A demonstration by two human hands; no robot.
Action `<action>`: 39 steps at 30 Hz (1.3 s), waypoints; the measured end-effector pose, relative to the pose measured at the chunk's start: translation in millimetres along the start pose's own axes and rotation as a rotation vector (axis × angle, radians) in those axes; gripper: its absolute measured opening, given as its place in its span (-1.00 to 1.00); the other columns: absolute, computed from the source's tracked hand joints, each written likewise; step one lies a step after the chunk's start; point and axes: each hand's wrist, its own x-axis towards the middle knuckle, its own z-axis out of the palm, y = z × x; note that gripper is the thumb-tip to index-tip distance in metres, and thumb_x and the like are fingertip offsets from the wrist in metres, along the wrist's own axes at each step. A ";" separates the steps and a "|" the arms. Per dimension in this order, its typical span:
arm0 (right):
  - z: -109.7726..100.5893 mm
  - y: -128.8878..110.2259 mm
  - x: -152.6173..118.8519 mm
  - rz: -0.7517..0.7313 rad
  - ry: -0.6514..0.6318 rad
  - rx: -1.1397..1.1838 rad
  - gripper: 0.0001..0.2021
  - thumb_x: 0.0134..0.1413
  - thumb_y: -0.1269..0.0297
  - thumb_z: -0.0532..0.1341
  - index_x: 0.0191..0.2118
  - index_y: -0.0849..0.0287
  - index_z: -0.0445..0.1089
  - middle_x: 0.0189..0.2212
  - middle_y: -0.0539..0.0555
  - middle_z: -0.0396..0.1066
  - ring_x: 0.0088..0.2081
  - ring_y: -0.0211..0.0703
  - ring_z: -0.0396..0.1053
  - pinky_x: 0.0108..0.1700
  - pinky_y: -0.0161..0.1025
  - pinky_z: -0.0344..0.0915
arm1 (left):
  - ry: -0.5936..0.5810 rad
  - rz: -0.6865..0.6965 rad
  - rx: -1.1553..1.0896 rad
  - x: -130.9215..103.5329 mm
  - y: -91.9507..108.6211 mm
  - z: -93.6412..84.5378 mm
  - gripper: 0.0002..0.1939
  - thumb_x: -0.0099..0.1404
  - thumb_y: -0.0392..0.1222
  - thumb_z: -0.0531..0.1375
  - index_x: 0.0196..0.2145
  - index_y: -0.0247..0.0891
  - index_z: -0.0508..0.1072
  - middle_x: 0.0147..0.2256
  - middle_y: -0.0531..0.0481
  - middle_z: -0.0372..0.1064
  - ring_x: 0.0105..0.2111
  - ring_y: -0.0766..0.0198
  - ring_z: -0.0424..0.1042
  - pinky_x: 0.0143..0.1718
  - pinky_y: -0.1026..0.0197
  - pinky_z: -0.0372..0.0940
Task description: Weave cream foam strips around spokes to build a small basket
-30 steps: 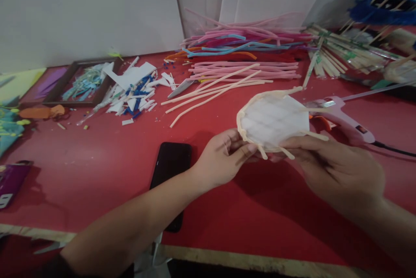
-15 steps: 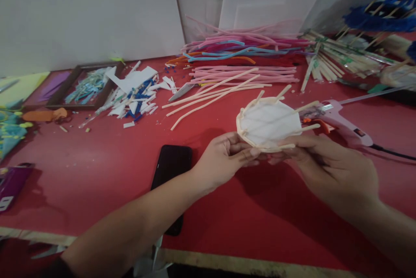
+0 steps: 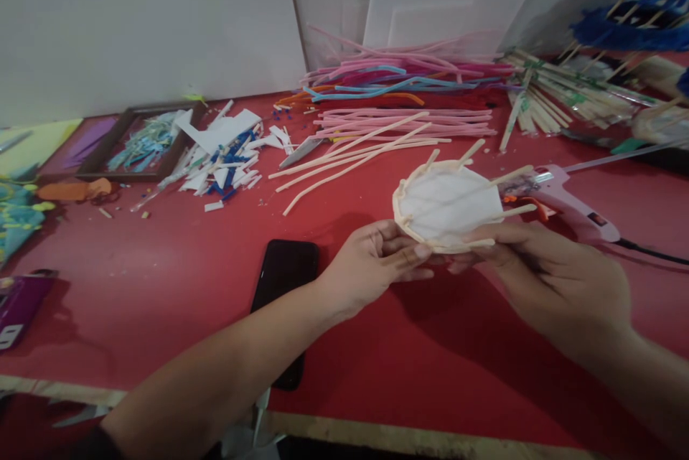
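Between my two hands, above the red table, is a white disc (image 3: pixel 449 203) with cream pipe cleaners bent round its edge. Several short cream stems stick out from the rim, mostly up and to the right. My left hand (image 3: pixel 385 255) pinches the lower left edge, thumb in front and fingers behind. At the lower right edge, my right hand (image 3: pixel 538 266) grips the disc and the pipe cleaner along it; its fingertips are partly hidden behind. Loose cream pipe cleaners (image 3: pixel 344 158) lie on the table just beyond the disc.
A pink glue gun (image 3: pixel 578 205) lies right of my right hand. A black phone (image 3: pixel 285 277) rests under my left forearm. Pink pipe cleaners (image 3: pixel 403 123), wooden sticks (image 3: pixel 538 105), paper scraps (image 3: pixel 226 151) and a brown frame (image 3: pixel 129 174) line the back. A purple box (image 3: pixel 24 309) sits left.
The disc and my right hand have shifted very slightly to the right. Both hands keep their hold; nothing else has visibly moved.
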 end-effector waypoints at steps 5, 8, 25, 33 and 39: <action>-0.7 1.7 0.9 -0.001 -0.031 0.006 -0.83 0.29 0.21 0.16 -0.28 0.06 0.48 -0.56 -0.11 0.57 -0.52 -0.25 0.56 -0.46 -0.43 0.44 | 0.023 -0.036 -0.017 0.6 2.6 -1.7 -0.50 -0.17 -0.18 0.58 -0.27 -0.31 0.54 -0.37 0.00 0.56 -0.37 0.31 0.57 -0.28 0.25 0.47; -0.9 2.5 0.6 0.041 -0.045 0.024 -0.81 0.28 0.16 0.17 -0.29 0.05 0.49 -0.58 -0.10 0.56 -0.52 -0.22 0.56 -0.44 -0.38 0.46 | 0.000 -0.081 -0.021 1.0 3.8 -3.6 -0.58 -0.15 -0.23 0.57 -0.33 -0.34 0.55 -0.41 0.00 0.56 -0.41 0.33 0.56 -0.30 0.28 0.45; 7.3 5.2 -6.6 0.165 0.073 0.127 -0.89 0.19 0.17 0.26 -0.28 0.07 0.46 -0.47 0.00 0.56 -0.49 -0.17 0.54 -0.47 -0.29 0.48 | 0.036 -0.005 -0.035 2.7 0.7 -1.9 -0.58 -0.12 -0.16 0.57 -0.33 -0.38 0.57 -0.36 -0.13 0.61 -0.39 0.25 0.58 -0.17 0.14 0.48; 5.2 -6.5 -1.2 -0.269 0.027 0.004 -0.89 0.18 0.40 0.22 -0.33 0.01 0.40 -0.47 -0.05 0.51 -0.50 -0.26 0.48 -0.43 -0.34 0.45 | 0.094 0.026 -0.086 4.1 2.1 -2.5 -0.62 -0.15 -0.17 0.57 -0.40 -0.36 0.57 -0.44 -0.04 0.58 -0.43 0.31 0.55 -0.21 0.21 0.46; 14.7 -7.5 -5.3 -0.440 -0.083 0.083 -0.83 0.21 0.47 0.18 -0.24 0.03 0.42 -0.40 -0.02 0.56 -0.41 -0.29 0.54 -0.35 -0.41 0.49 | 0.067 0.040 -0.038 3.4 -0.5 -0.8 -0.57 -0.13 -0.11 0.56 -0.33 -0.36 0.58 -0.36 -0.16 0.63 -0.34 0.16 0.61 -0.17 0.12 0.47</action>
